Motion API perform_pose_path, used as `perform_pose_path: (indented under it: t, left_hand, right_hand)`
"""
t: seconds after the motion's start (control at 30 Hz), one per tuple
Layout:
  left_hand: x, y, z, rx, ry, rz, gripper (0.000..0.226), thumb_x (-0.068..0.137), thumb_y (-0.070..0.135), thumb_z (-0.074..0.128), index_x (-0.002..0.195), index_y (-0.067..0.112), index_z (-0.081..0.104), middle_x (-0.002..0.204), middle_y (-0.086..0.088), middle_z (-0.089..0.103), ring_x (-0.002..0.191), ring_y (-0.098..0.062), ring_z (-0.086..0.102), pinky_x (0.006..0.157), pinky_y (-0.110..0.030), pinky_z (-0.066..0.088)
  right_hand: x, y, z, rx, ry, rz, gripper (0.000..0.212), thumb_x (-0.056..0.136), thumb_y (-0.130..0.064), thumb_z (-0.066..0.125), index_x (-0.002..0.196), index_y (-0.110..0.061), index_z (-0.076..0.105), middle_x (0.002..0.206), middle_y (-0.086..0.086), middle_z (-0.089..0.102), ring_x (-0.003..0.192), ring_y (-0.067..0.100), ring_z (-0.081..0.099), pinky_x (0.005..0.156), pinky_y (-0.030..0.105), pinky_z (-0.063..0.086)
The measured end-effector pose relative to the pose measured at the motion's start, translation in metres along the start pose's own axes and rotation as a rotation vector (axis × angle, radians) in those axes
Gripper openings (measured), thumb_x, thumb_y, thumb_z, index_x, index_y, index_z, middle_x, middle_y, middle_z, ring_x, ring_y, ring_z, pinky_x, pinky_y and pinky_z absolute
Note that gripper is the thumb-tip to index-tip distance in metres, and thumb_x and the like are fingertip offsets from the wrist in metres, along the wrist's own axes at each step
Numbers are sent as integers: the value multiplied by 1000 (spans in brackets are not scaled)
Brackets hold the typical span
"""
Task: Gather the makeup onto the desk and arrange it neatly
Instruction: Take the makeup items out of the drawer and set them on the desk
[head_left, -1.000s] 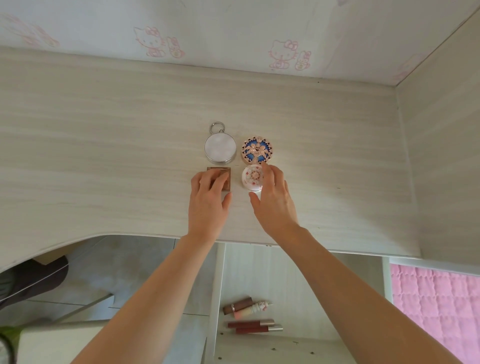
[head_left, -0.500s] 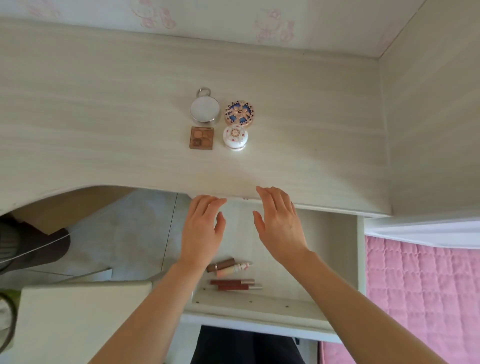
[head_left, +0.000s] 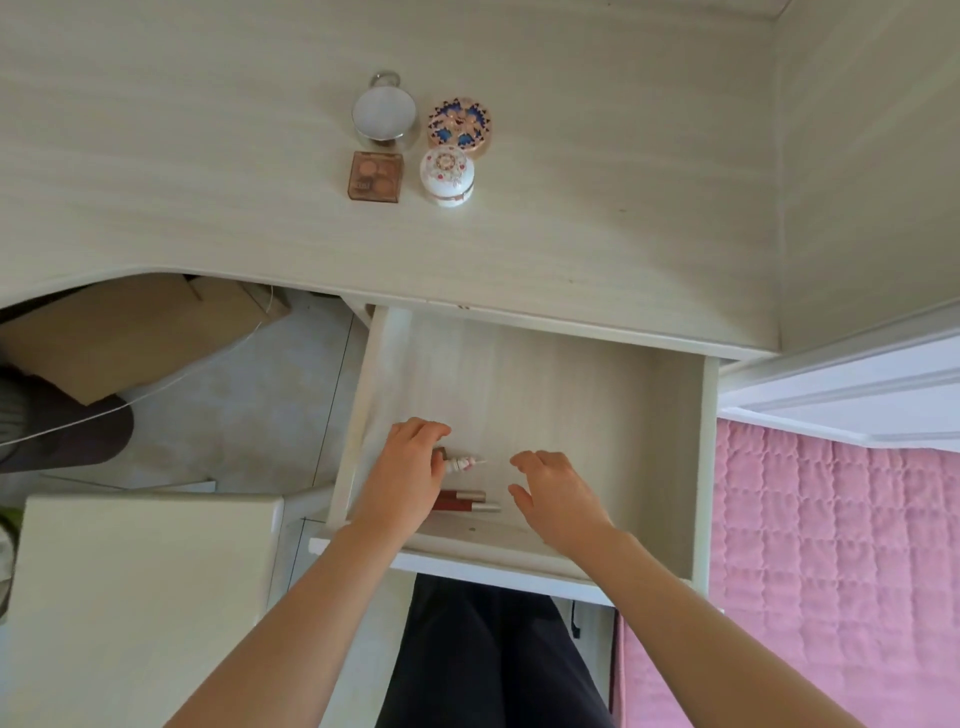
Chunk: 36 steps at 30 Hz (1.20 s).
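A: In the head view, how much makeup is already up?
B: Four pieces stand on the desk (head_left: 156, 182) in a tight square; a mirror compact (head_left: 384, 111) and a blue compact (head_left: 459, 124) behind, a palette (head_left: 375, 175) and a white jar (head_left: 447, 175) in front; this part looks done and tidy to me.
A: What is left?
B: The tubes in the open drawer (head_left: 571, 395); a pink tube (head_left: 464, 463) with a brown cap (head_left: 440, 451) beside it, and two red tubes (head_left: 470, 500) nearer the person; I judge the task about half done.
A: Do the hands hold something?
B: The left hand (head_left: 405, 478) is over the tubes, its curled fingers at the brown cap; if its grip is closed on anything I cannot tell, the hand hides it; the right hand (head_left: 558, 493) hovers just right of the tubes, fingers loosely bent, its grip empty.
A: Is there room to move?
B: The drawer floor is open to the right of the tubes and behind them; the left wall is close to the left hand, so there is little space sideways; the front edge of the desk hangs over the back of the drawer, so a lift should go first toward the person, then up; the desk has free wood on both sides of the square, enough for a row of tubes.
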<state>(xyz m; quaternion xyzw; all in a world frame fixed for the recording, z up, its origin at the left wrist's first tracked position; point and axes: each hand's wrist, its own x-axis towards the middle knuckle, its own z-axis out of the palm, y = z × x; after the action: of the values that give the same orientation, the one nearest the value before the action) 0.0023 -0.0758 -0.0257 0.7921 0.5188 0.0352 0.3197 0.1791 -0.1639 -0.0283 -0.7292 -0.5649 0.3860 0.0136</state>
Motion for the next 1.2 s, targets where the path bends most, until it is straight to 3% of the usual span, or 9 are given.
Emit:
perform_pose_path:
  t: [0.2, 0.33, 0.63, 0.9, 1.2]
  left_hand:
    - [22, -27, 27, 181, -245, -130, 47, 89, 0, 54, 133, 13, 46, 127, -6, 51, 116, -23, 48, 93, -36, 48]
    - [32, -40, 39, 287, -358, -135, 51, 87, -5, 53, 135, 10, 42, 131, -9, 46, 117, -25, 47, 96, -35, 45]
    - [42, -57, 50, 347, -351, -156, 37, 88, -3, 51, 123, 9, 47, 122, -11, 48, 109, -27, 49, 90, -33, 44]
    - [50, -65, 51, 223, -382, -201, 30, 86, -3, 56, 112, 11, 54, 115, -9, 51, 103, -25, 51, 91, -39, 47]
    - [53, -67, 47, 129, -389, -200, 23, 92, 6, 51, 114, 11, 54, 114, -9, 53, 99, -23, 54, 87, -34, 46]
  right_hand:
    - [24, 13, 32, 2, -207, -4, 35, 99, -28, 45, 131, -15, 51, 125, 7, 56, 115, 23, 51, 96, 33, 44]
    - [46, 11, 45, -12, -264, -13, 34, 98, -26, 46, 128, -11, 53, 124, 11, 53, 115, 28, 50, 96, 38, 44]
    - [66, -6, 68, -55, -260, -99, 31, 93, -25, 55, 120, -12, 58, 123, 10, 52, 115, 29, 47, 92, 42, 46]
    - [67, -10, 80, -57, -249, -94, 27, 93, -31, 55, 113, -13, 58, 122, 8, 52, 115, 27, 48, 91, 39, 46]
    - [69, -10, 86, -59, -282, -90, 21, 95, -17, 51, 114, -6, 50, 119, 14, 50, 101, 34, 56, 85, 43, 49]
